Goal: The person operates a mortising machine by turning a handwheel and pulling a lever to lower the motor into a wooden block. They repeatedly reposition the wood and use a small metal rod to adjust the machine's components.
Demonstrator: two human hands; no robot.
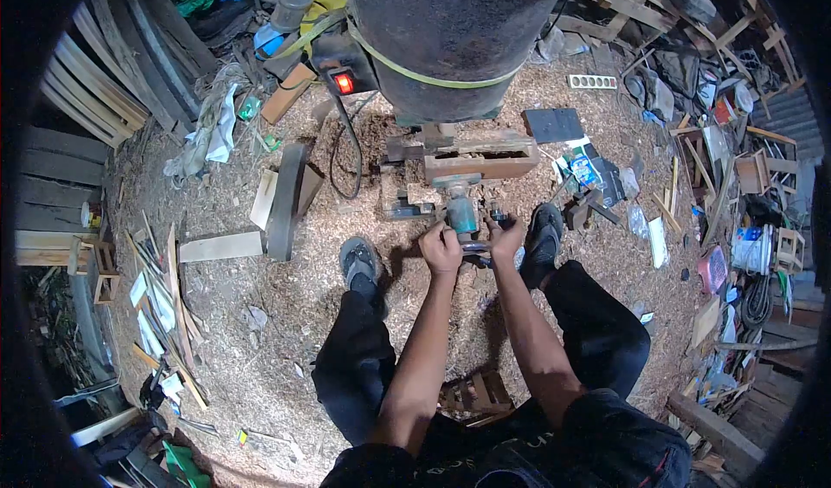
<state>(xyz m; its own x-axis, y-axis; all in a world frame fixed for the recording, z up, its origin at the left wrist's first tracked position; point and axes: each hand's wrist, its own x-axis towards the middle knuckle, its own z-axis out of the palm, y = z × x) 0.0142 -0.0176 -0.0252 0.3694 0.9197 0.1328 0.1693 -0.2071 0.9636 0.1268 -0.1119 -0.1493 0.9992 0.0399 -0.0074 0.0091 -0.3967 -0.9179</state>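
Between my knees stands a greenish metal vise (462, 212) with a round handwheel (475, 247) at its near end. My left hand (441, 248) is closed at the wheel's left side, fingers curled. On the right side, my right hand (503, 237) is also closed about the wheel, its fingertips beside a small dark knob (498, 215). Parts of the wheel are hidden by both hands. Just beyond the vise lies a wooden block (481, 155) with a long slot in its top.
A large dark drum-like body (450, 38) rises behind the block, with a lit red switch (344, 83) on its left. A dark curved board (286, 200) and a pale board (222, 246) lie left. Wood shavings cover the floor. A power strip (592, 82) lies back right.
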